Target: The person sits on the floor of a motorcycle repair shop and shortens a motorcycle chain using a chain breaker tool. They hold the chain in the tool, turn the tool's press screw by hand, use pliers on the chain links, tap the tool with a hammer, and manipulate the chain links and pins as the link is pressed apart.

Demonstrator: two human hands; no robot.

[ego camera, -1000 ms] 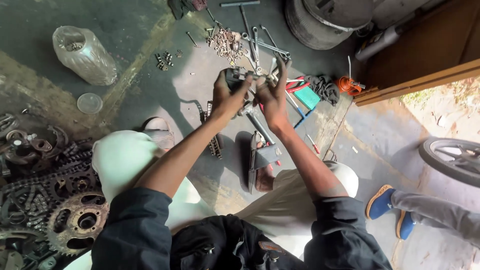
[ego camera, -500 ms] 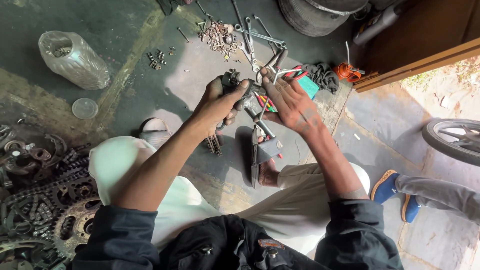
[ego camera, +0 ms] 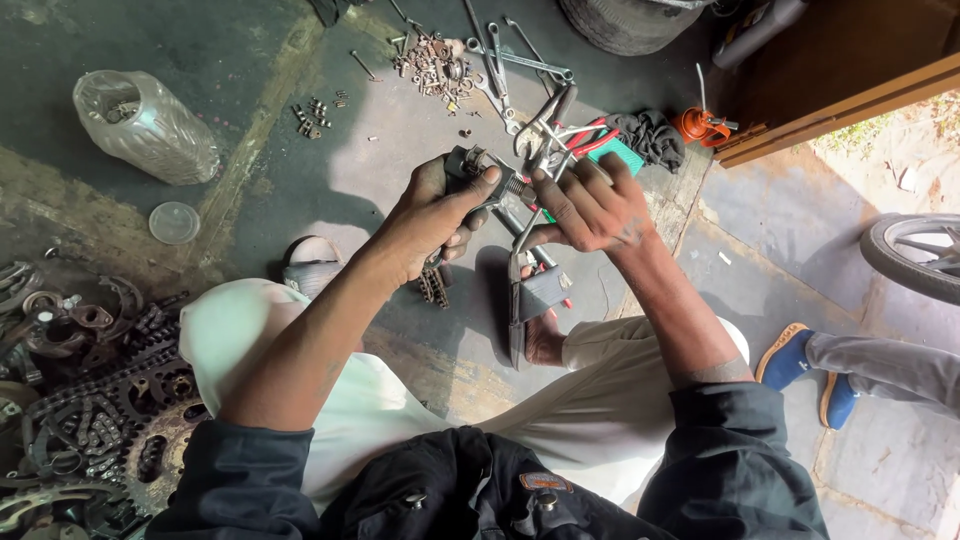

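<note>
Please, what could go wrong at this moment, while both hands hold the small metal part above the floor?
1. The left hand and right hand grip the small metal part in the air; if it slips, it may fall among the loose bolts and be hard to find.
2. The fingers look greasy, so the grip may fail.
3. Wrenches lie close ahead, easy to knock.

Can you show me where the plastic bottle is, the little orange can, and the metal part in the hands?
plastic bottle (ego camera: pixel 148 126): head view, middle of its clear body.
orange can (ego camera: pixel 696 125): head view, on its round body.
metal part (ego camera: pixel 497 186): head view, on its middle, between both hands.
</note>
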